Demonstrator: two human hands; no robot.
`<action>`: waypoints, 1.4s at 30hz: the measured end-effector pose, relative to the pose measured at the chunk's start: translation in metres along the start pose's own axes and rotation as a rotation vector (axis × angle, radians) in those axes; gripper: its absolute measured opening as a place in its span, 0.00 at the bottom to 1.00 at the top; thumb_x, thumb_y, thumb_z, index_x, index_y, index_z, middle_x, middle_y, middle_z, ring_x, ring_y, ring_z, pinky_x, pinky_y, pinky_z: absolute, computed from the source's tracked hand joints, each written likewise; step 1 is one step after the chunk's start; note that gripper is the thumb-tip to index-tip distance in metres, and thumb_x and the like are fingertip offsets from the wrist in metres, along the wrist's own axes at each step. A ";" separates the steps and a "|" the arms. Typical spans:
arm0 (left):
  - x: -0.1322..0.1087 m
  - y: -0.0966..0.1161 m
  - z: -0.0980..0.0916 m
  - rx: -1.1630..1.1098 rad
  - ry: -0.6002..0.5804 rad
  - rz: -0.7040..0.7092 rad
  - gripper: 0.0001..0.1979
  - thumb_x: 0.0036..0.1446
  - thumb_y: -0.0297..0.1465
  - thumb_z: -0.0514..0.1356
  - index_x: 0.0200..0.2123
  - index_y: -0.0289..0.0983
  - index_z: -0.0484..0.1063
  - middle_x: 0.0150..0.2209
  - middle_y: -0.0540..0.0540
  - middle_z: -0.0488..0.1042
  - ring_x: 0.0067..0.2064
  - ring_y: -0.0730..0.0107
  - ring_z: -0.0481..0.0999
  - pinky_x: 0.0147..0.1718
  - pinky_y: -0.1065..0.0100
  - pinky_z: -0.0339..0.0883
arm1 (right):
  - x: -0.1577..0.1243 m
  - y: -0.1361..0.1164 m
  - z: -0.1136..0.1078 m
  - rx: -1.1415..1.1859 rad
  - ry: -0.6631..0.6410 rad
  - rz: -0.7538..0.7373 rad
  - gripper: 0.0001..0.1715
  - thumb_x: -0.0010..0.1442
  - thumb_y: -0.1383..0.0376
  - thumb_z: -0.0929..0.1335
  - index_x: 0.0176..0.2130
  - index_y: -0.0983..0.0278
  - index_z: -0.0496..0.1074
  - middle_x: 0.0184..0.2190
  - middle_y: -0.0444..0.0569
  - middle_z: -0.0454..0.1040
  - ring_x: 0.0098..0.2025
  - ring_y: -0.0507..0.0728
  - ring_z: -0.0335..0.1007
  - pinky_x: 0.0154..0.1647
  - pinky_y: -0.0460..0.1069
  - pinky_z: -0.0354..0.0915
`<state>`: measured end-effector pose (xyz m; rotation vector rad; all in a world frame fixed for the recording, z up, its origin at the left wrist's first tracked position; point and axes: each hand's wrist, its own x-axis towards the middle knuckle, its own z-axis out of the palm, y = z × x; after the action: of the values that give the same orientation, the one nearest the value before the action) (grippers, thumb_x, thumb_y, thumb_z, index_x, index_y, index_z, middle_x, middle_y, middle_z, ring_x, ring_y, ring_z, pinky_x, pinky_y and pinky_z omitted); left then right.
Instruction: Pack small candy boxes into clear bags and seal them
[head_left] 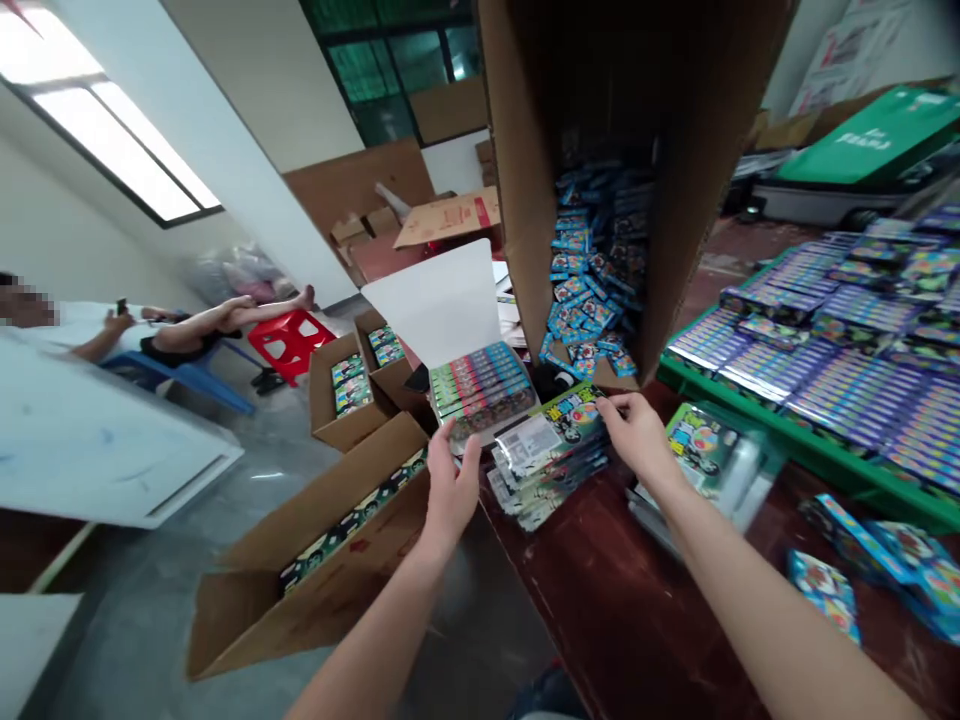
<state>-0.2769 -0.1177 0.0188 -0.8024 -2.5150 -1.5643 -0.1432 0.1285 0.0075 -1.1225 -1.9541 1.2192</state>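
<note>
1. At the near edge of the dark red table point(600, 590), the person stands with both bare arms stretched forward over a spread of flat card packs point(551, 455).
2. The left hand point(450, 480) is at the front lip of a small display box point(480, 390), thumb on one side and fingers on the other, pinching that lip narrowly. The box's white lid point(439, 300) stands raised behind a filled row of packs set on edge.
3. The right hand point(637, 430) rests on the far end of the top pack in the fanned stack, fingers bent over its edge. Whether it grips the pack or only presses on it cannot be told.
4. The stack lies on the table between the two hands, just beside the display box and touching it at the left.
5. Behind, a tall cardboard carton point(585, 180) lies tipped with its mouth toward the person, blue packets point(589, 280) spilling from it.
6. To the right, a green tray point(795, 450) carries rows of purple boxes point(862, 370). Loose blue packets lie at the near right corner.
7. On the floor to the left, open cartons point(330, 560) hold packed boxes.
8. In the far left, another person point(150, 330) reclines on a blue chair, beside a red stool point(289, 340).
</note>
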 end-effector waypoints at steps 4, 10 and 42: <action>0.050 -0.013 -0.016 0.624 -0.093 0.392 0.22 0.65 0.36 0.59 0.61 0.44 0.68 0.67 0.39 0.63 0.69 0.43 0.55 0.66 0.43 0.49 | -0.003 0.010 -0.007 -0.135 0.000 -0.046 0.26 0.60 0.45 0.64 0.42 0.63 0.72 0.37 0.56 0.77 0.41 0.67 0.73 0.45 0.59 0.65; 0.085 -0.026 -0.019 0.859 -0.226 0.489 0.21 0.59 0.31 0.63 0.56 0.46 0.73 0.71 0.43 0.58 0.70 0.36 0.53 0.62 0.39 0.50 | -0.006 0.021 -0.001 -0.193 -0.030 -0.216 0.23 0.61 0.47 0.62 0.41 0.63 0.71 0.40 0.58 0.76 0.45 0.67 0.72 0.52 0.61 0.64; 0.111 -0.011 -0.024 0.632 -0.458 0.510 0.27 0.54 0.35 0.63 0.57 0.37 0.64 0.63 0.35 0.64 0.67 0.48 0.61 0.67 0.43 0.45 | -0.015 0.009 0.003 -0.269 -0.177 -0.103 0.30 0.68 0.50 0.55 0.55 0.67 0.67 0.51 0.64 0.76 0.52 0.67 0.75 0.52 0.59 0.67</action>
<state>-0.3822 -0.0988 0.0578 -1.6264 -2.5194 -0.4215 -0.1350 0.1166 -0.0028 -1.0559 -2.3349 1.0540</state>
